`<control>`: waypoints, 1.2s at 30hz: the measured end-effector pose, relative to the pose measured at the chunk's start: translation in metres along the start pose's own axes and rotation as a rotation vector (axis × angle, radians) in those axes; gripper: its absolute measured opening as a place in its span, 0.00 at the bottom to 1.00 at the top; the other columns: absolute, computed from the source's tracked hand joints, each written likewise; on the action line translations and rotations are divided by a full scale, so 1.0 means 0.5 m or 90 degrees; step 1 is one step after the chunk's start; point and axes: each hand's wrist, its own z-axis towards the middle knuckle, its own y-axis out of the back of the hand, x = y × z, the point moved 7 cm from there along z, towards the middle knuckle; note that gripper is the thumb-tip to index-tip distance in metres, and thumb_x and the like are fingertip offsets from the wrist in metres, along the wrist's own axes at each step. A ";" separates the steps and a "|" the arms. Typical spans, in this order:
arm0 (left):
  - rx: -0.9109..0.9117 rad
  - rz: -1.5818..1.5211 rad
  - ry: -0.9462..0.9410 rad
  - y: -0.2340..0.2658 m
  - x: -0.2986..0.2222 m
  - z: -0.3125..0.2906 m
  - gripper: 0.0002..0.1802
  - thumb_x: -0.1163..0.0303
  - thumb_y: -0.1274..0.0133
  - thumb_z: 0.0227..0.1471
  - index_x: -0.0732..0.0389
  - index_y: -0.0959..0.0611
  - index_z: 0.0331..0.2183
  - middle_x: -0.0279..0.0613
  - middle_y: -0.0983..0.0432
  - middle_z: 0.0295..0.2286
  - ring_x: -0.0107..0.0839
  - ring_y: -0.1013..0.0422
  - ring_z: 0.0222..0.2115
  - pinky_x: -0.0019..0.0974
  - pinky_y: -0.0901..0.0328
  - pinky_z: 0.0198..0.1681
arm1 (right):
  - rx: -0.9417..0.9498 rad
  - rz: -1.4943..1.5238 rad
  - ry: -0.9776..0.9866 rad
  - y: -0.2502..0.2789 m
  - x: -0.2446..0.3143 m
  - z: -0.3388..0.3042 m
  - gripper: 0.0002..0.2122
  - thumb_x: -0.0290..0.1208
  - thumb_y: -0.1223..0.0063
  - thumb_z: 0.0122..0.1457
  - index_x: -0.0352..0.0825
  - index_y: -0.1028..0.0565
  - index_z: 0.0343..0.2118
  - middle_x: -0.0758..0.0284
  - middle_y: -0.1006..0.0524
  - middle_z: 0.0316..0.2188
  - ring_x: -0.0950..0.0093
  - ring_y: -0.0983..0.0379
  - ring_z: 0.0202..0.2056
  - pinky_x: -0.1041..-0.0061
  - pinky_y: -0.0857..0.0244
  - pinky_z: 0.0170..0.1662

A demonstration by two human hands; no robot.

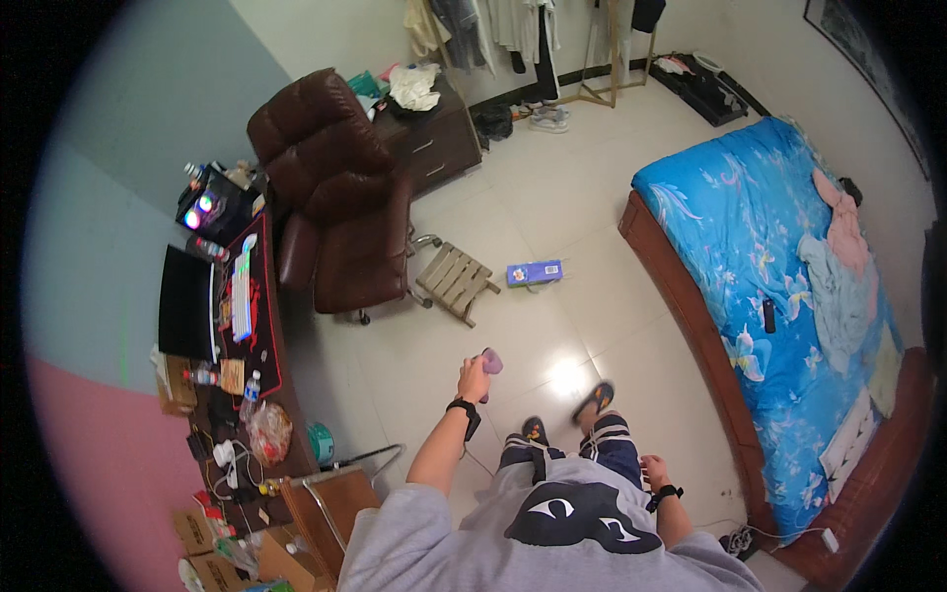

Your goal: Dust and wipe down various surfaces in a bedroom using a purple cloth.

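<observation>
My left hand (473, 380) is out in front of me, its fingers closed round what looks like a small purple hair dryer (492, 361). A thin cord (480, 461) shows below that wrist. Beside my right thigh hangs my right hand (653, 472), fingers loosely bent and apart, with nothing visible in it. Dark bands sit on both wrists. On the floor ahead are a low slatted wooden stool (457, 283) and a purple-blue box (535, 273). My feet wear dark sandals (595, 399), one foot ahead of the other.
On my left runs a desk (273, 335) with a monitor (187, 303), a lit keyboard (242, 291), bottles and bags. A brown leather chair (345, 207) stands beyond, near a dark cabinet (434, 148). To my right is a bed (681, 326) with blue bedding; a wooden chair (326, 508) stands close left.
</observation>
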 end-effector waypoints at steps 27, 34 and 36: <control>0.106 -0.146 0.117 -0.213 -0.494 0.692 0.11 0.73 0.50 0.42 0.66 0.20 0.31 0.57 0.22 0.27 0.49 0.25 0.32 0.44 0.31 0.36 | 0.068 -0.114 0.218 0.134 1.415 0.820 0.15 0.31 0.57 0.54 0.29 0.28 0.42 0.64 0.25 0.23 0.76 0.29 0.21 0.77 0.38 0.20; 0.136 -0.062 0.097 -0.089 -0.636 1.159 0.11 0.74 0.50 0.42 0.68 0.20 0.30 0.58 0.23 0.27 0.51 0.25 0.32 0.45 0.32 0.37 | -0.035 -0.088 0.028 0.164 1.526 0.870 0.14 0.35 0.54 0.54 0.31 0.28 0.38 0.65 0.24 0.19 0.77 0.29 0.19 0.77 0.39 0.19; 0.093 -0.040 0.064 -0.026 -0.662 1.310 0.11 0.74 0.50 0.42 0.69 0.20 0.30 0.59 0.23 0.27 0.53 0.26 0.33 0.46 0.33 0.39 | -0.027 -0.187 -0.018 0.154 1.559 0.888 0.12 0.33 0.55 0.52 0.31 0.27 0.36 0.63 0.23 0.19 0.75 0.27 0.19 0.74 0.37 0.20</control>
